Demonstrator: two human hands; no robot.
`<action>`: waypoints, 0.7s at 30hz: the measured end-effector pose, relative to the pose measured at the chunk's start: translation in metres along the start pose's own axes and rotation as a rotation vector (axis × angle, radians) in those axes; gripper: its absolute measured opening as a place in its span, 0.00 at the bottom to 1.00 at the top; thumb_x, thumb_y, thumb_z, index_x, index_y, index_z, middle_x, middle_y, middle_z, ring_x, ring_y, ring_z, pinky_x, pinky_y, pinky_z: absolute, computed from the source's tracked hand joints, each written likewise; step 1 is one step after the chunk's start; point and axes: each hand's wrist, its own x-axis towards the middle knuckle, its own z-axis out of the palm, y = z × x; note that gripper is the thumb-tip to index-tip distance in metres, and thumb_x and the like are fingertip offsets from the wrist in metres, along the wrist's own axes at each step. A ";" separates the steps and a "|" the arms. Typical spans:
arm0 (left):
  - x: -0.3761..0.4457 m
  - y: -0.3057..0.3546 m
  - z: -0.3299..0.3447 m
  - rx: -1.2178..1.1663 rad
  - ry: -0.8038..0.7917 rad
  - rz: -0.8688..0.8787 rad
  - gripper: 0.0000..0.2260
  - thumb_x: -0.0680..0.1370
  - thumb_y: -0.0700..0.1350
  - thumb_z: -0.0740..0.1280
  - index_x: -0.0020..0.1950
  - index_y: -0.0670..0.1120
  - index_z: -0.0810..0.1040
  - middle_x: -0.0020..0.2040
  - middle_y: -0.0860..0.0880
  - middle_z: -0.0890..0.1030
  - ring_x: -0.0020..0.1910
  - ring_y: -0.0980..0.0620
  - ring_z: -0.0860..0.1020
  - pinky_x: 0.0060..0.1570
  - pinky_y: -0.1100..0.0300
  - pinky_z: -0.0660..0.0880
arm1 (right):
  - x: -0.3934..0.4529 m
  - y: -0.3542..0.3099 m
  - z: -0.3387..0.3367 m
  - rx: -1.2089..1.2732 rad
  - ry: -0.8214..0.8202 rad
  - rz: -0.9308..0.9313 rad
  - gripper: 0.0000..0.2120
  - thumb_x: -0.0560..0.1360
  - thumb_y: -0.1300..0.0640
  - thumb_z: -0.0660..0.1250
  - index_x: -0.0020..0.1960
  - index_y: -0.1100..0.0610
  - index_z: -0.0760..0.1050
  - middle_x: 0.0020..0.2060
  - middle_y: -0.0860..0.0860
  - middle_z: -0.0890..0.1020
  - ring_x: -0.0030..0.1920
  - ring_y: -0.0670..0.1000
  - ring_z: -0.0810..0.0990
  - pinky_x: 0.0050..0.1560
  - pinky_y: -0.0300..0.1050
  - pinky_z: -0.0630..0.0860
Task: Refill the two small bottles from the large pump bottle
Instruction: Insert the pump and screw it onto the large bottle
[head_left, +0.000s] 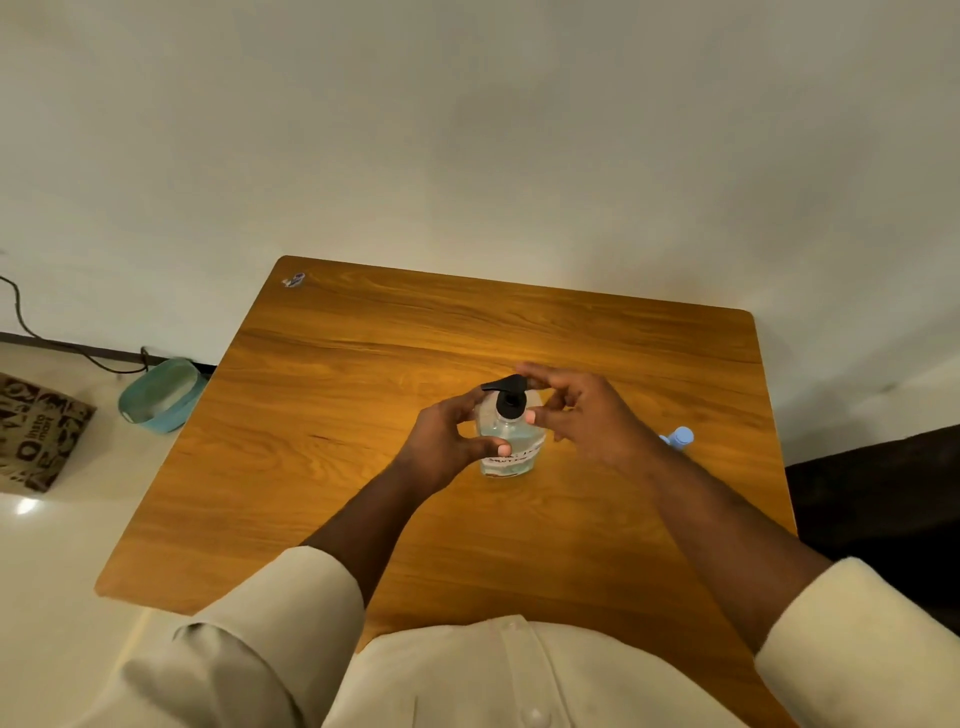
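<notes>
The large pump bottle (506, 447) stands upright in the middle of the wooden table (363, 415). It is clear, holds pale blue-green liquid, and carries a black pump head and a white handwritten label. My left hand (449, 441) wraps around its left side. My right hand (582, 410) pinches the black pump collar from the right, thumb at the front and fingers over the top. A small bottle with a light blue cap (678, 437) peeks out behind my right wrist; its body is hidden. No second small bottle shows.
A small sticker (294, 280) lies at the table's far left corner. On the floor to the left sit a teal basin (161, 397) and a printed paper bag (36, 434), with a dark cable along the wall. A dark surface borders the table's right edge.
</notes>
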 end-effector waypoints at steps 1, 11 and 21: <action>0.000 0.000 0.000 -0.009 -0.006 0.004 0.29 0.66 0.45 0.81 0.63 0.58 0.76 0.58 0.62 0.81 0.61 0.63 0.76 0.56 0.67 0.72 | 0.005 -0.001 0.002 -0.045 -0.009 -0.002 0.22 0.69 0.60 0.75 0.61 0.48 0.77 0.50 0.40 0.81 0.35 0.42 0.73 0.33 0.35 0.74; 0.001 0.003 -0.002 -0.040 -0.031 -0.010 0.37 0.66 0.47 0.81 0.72 0.52 0.72 0.66 0.61 0.73 0.69 0.62 0.68 0.60 0.70 0.66 | 0.036 -0.013 -0.014 -0.339 -0.307 -0.069 0.17 0.63 0.44 0.77 0.50 0.42 0.77 0.44 0.41 0.78 0.44 0.42 0.76 0.38 0.38 0.71; 0.002 -0.006 -0.001 -0.148 -0.086 -0.080 0.40 0.66 0.42 0.81 0.75 0.49 0.68 0.72 0.53 0.73 0.74 0.55 0.67 0.66 0.58 0.67 | 0.053 -0.011 -0.013 -0.745 -0.300 -0.360 0.23 0.63 0.26 0.62 0.41 0.45 0.71 0.36 0.39 0.74 0.35 0.44 0.74 0.31 0.41 0.72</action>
